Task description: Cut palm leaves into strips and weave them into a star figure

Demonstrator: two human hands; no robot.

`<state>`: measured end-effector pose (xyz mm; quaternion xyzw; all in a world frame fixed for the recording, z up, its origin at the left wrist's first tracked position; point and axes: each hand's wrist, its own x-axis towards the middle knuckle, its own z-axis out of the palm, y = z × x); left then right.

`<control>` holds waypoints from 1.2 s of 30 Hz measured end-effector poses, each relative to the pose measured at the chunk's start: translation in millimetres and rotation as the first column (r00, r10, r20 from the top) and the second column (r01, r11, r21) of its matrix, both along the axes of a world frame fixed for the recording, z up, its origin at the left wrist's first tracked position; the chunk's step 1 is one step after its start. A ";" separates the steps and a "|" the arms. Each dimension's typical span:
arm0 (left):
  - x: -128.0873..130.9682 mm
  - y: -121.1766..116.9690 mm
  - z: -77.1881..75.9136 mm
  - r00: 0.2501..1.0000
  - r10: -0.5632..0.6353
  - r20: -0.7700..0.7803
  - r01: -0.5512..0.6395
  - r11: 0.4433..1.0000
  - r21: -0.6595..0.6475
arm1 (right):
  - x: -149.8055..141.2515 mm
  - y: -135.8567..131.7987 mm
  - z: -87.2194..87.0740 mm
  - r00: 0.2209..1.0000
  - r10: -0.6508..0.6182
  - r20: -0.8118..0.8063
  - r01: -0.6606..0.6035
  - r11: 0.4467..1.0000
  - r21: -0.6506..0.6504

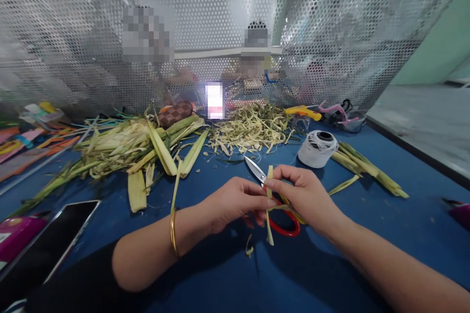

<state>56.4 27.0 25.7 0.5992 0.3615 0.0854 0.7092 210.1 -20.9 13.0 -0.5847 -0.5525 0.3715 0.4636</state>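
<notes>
Pale-green leaf strip (269,192), pinched in the fingertips of left hand (237,200) and right hand (306,193) just below frame centre, could split if pulled too hard.

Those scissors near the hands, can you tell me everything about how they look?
The scissors have pointed, silvery blades that look like shiny metal and seem closed. The near end has a red handle loop, smooth like plastic. They point away from the person and to the left, on or above the blue table. The left hand, right hand and a pale green strip partly hide their middle, so I can't tell whether anything holds them.
</notes>
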 end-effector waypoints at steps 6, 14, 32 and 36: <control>0.1 -2.0 5.6 0.998 0.055 -0.001 -0.055 0.998 0.028 | 7.5 3.4 -1.9 0.982 -0.049 0.181 0.029 0.993 0.114; -4.9 0.0 21.4 0.989 0.148 0.014 -0.143 0.926 0.349 | 13.6 -2.1 12.8 0.907 0.053 0.419 -0.103 0.990 0.096; -55.4 -1.3 -2.1 0.936 0.336 -0.109 -0.188 0.736 0.650 | 64.6 -63.0 -5.3 0.485 -0.141 0.863 -0.118 0.967 0.225; -57.4 2.3 -0.1 0.912 0.405 -0.068 -0.288 0.748 0.598 | 128.3 -57.4 -8.3 0.090 -0.189 0.978 0.029 0.982 0.187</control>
